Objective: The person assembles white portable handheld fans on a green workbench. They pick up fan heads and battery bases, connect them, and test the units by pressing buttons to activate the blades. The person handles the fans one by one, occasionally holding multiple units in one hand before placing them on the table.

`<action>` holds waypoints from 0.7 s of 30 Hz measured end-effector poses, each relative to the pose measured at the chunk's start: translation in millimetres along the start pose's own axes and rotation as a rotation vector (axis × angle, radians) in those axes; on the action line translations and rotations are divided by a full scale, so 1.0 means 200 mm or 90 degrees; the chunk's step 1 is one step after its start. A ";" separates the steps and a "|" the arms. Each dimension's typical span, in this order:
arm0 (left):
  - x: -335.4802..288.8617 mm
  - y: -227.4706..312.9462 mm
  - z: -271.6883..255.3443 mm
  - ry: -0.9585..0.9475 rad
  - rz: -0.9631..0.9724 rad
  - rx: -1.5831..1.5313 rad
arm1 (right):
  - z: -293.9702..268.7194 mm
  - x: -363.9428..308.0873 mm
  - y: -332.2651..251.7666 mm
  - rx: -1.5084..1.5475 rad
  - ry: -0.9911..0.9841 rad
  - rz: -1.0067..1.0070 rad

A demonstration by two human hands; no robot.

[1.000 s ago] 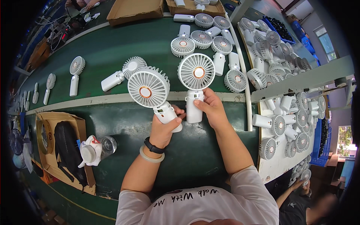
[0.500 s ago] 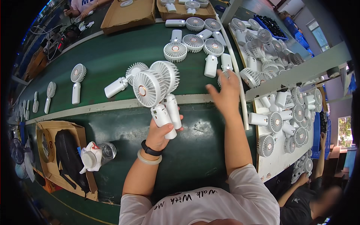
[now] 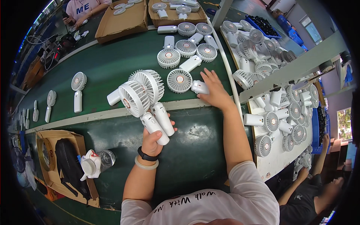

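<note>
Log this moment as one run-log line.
left hand: holds two white handheld fans | right hand: on fan lying on green belt

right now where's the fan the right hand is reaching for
In the head view, the white handheld fan lies flat on the green belt, right of centre, its handle under the right hand.

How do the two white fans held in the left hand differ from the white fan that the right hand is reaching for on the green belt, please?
The two held fans are lifted off the belt, handles gripped together in the left hand, heads tilted up and leftward. The fan on the belt lies flat, face up, with the right hand resting on its handle. The held fans show their grilles at an angle; the lying one shows its full round face. All are white handheld fans with orange centres.
</note>
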State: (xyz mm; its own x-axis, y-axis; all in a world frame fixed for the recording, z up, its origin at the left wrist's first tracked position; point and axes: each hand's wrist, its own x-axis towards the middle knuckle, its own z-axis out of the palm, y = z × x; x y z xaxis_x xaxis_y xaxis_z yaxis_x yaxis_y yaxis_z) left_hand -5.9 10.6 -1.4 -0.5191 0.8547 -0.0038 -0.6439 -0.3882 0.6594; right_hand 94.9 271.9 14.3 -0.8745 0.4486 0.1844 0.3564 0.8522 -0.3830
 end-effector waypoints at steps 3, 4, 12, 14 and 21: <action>0.01 0.00 0.00 0.001 0.001 -0.002 | 0.02 0.00 0.07 -0.113 -0.041 0.027; 0.00 0.00 0.00 0.006 0.001 -0.002 | 0.01 0.01 0.04 -0.110 -0.047 0.020; 0.00 0.01 0.00 0.020 0.021 -0.032 | 0.03 -0.20 -0.31 1.400 -0.287 0.053; -0.01 0.01 0.00 0.022 0.019 -0.042 | -0.01 -0.23 -0.41 1.499 -0.349 -0.018; -0.01 0.01 0.00 0.011 0.013 -0.014 | 0.01 -0.24 -0.43 1.498 -0.304 -0.023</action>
State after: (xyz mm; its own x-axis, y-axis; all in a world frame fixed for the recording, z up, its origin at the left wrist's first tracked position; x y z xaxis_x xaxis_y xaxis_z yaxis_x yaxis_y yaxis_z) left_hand -7.0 8.6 -0.4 -0.5417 0.8406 -0.0045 -0.6453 -0.4124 0.6430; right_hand 105.9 177.1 36.7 -0.9741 0.0916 0.2067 -0.1708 -0.8972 -0.4072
